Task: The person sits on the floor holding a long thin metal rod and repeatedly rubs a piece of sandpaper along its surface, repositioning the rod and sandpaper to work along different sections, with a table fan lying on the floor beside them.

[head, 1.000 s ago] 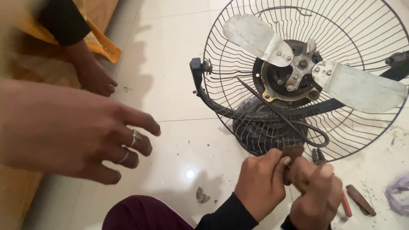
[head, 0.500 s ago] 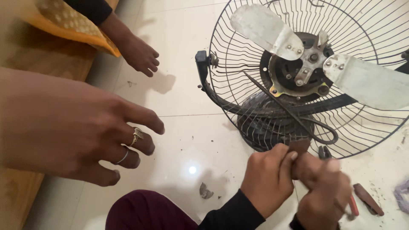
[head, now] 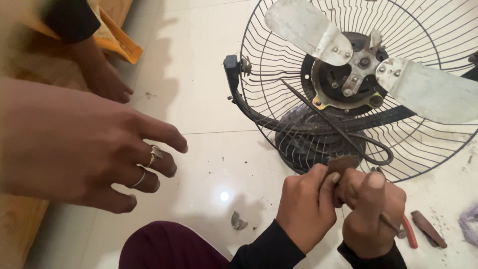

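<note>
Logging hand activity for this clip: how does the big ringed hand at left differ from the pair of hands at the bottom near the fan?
The ringed hand is open, fingers spread, holding nothing; the left hand and right hand are closed together around a small brown piece. The ringed hand wears two rings; none show on the pair. It hovers over the floor, while the pair works just before the fan.
</note>
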`<state>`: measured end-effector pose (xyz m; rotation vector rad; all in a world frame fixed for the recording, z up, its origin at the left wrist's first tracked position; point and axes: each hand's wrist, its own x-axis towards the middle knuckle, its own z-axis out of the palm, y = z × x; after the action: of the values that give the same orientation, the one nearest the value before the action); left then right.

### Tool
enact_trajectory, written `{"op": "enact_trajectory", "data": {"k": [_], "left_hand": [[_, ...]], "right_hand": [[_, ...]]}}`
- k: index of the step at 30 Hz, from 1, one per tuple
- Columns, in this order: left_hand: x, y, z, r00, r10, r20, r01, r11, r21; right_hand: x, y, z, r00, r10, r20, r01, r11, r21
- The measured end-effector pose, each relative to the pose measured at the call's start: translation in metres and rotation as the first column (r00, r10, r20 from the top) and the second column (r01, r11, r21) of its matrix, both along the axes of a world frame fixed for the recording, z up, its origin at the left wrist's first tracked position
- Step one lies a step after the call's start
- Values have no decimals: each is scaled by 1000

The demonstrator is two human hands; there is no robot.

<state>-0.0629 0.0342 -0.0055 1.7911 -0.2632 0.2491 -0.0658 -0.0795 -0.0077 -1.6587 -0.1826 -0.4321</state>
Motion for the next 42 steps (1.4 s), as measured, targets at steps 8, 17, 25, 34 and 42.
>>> {"op": "enact_trajectory", "data": {"k": [8,17,25,34,42], "left_hand": [[1,4,3,999,15,-52,-16,1000,-13],[0,3,4,1000,28,14,-28,999,32],[-1,2,6,999,-39,-8,39,999,-33],[0,2,1,999,-49,-15,49,998,-28],[0,-1,2,999,21,-35,-19,999,46]], "right_hand": [[8,0,9,967,55,249,36,937,-349],[1,0,11,953,51,298,89,895,-436],[-1,-5,5,982,-2,187,55,959,-278],[-3,-4,0,974,74,214,-24,973,-228],[-3,-7,-6,990,33,138,-16,992,-122]]}}
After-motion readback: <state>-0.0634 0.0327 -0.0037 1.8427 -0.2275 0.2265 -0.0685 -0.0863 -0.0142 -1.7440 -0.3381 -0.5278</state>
